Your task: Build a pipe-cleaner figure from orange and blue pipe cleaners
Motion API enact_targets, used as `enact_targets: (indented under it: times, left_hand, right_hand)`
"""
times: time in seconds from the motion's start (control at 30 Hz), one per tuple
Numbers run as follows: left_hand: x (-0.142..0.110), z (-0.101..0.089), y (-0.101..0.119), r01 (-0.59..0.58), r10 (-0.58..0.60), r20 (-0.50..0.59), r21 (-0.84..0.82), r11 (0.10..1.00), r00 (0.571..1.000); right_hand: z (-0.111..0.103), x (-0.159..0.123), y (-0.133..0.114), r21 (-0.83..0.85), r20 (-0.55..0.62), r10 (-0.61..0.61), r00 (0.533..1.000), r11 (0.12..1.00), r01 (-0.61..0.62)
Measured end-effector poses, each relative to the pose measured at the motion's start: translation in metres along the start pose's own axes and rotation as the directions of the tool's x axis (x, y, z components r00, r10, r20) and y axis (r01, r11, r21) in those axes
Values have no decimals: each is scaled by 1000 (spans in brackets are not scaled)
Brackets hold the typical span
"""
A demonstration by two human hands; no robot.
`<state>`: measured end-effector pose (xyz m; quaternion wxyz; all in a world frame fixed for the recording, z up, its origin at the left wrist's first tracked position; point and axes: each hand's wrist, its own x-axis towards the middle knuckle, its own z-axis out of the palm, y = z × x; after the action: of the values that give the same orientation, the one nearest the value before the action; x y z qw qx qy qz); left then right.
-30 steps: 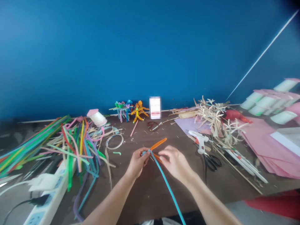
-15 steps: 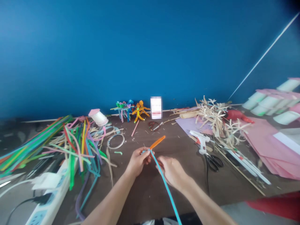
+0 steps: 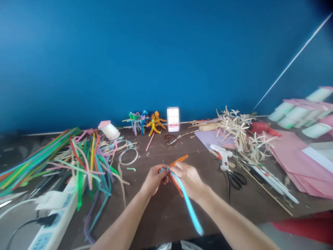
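Observation:
My left hand is closed, pinching a blue pipe cleaner and an orange pipe cleaner where they cross. My right hand is closed at the same crossing, its fingertips against the strands. Which strand those fingertips grip is partly hidden. From the joint the blue length slants down toward me, slightly blurred. One orange part sticks out beyond the right fingers, and another hangs below them.
Pipe cleaners lie heaped at left beside a power strip. Small pipe-cleaner figures stand by the wall. To the right are a glue gun, scissors, pink paper and several white rolls.
My right hand has moved left and up to the crossing beside my left hand. The free end of the blue pipe cleaner has swung up into view, and orange now shows below the right fingers.

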<state>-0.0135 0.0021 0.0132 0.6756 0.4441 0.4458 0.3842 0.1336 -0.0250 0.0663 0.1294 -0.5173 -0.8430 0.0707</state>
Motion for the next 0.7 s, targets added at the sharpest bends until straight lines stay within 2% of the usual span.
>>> enact_targets:
  times: [0.17, 0.3, 0.53, 0.7]
  left_hand:
    - [2, 0, -3, -11, 11, -2, 23, 1000, 1000]
    - [2, 1, -5, -44, 46, -15, 101, 994, 999]
    - [-3, 6, -3, -61, 67, -12, 259, 964, 998]
    - [-5, 7, -2, -78, 78, 10, 311, 947, 997]
  right_hand:
    - [-5, 8, 4, -105, 0, -52, 999, 993, 52]
    - [-6, 13, 8, -111, 46, -69, 997, 991, 74]
    - [-17, 24, 16, -8, 141, -7, 990, 1000, 9]
    - [-22, 35, 26, 203, 243, 11, 970, 977, -62]
